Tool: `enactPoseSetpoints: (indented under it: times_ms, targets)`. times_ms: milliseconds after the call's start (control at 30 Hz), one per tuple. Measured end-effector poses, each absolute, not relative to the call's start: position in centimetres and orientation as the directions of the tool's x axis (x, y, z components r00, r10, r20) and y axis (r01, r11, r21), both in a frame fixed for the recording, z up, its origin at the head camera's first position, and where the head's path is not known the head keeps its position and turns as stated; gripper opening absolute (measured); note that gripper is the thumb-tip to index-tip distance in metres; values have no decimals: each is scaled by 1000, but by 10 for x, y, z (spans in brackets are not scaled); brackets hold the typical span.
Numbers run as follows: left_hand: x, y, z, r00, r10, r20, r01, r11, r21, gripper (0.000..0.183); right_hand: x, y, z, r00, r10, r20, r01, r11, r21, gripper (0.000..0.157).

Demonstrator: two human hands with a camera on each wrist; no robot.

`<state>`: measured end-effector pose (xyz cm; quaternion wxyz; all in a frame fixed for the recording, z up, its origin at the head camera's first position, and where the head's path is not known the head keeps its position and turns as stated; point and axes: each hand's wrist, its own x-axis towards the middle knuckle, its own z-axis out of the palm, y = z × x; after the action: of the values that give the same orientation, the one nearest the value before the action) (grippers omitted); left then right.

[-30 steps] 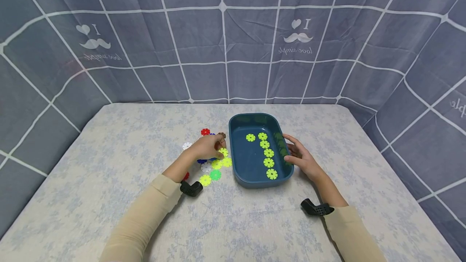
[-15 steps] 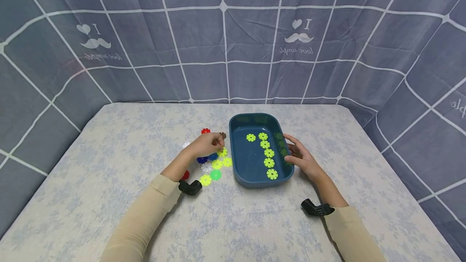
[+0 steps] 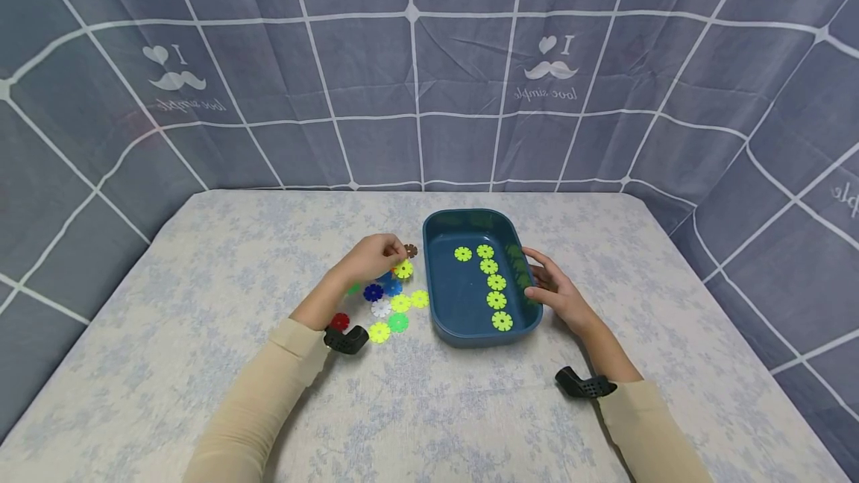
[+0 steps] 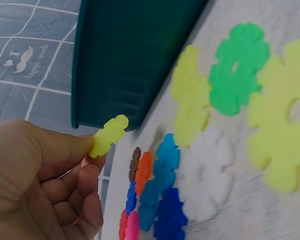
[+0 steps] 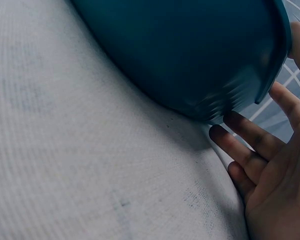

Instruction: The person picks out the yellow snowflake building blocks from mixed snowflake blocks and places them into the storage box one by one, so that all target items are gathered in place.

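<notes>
My left hand (image 3: 371, 256) is over a scatter of plastic snowflake discs, left of a dark blue bin (image 3: 456, 304). Its thumb and index finger pinch a yellow snowflake disc (image 4: 110, 136) by one edge. Below lie blue (image 3: 373, 292), white (image 3: 381, 308), green (image 3: 399, 322) and more yellow discs (image 3: 419, 298); a brown disc (image 3: 411, 250) sits just past the fingertips. My right hand (image 3: 558, 291) rests at the bin's right side, thumb at the rim. In the right wrist view its loosely extended fingers (image 5: 250, 155) lie along the outer wall.
Inside the bin, several yellow discs (image 3: 496, 282) run in a line along the right, with another single disc (image 3: 463, 253) apart on the left. A red disc (image 3: 340, 321) lies beside the left wrist. A patterned cloth covers the table (image 3: 429, 416); a grey-blue curtain (image 3: 456, 147) hangs behind.
My left hand has shifted slightly left and away from me, and the yellow disc at its fingertips has moved with it. More blue discs now show. Right hand and bin stay put.
</notes>
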<state>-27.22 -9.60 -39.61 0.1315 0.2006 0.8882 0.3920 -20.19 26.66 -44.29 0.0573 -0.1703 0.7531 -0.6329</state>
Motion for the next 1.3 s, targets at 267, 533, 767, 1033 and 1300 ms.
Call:
enactPoseSetpoints:
  times_ms: [267,533,767,1033,1300]
  targets:
    - [-275,-99,-386,-899,435,-50,259,620,740,14,-202,267,-443,-936,-327,131,-186,143,-972,69]
    - [-279,-99,-376,-911,412,-29,258,623,739,14,-202,267,-444,-938,-321,127,-183,151,-972,69]
    - [-282,-94,-366,-915,404,14,287,624,727,15,-202,267,-444,-936,-327,128,-185,150,-971,69]
    - [-284,-87,-357,-912,411,18,296,625,722,15,-203,268,-445,-932,-336,136,-191,135,-972,69]
    - [-284,-79,-351,-906,422,28,306,611,730,16,-203,268,-445,-935,-327,138,-192,140,-971,70]
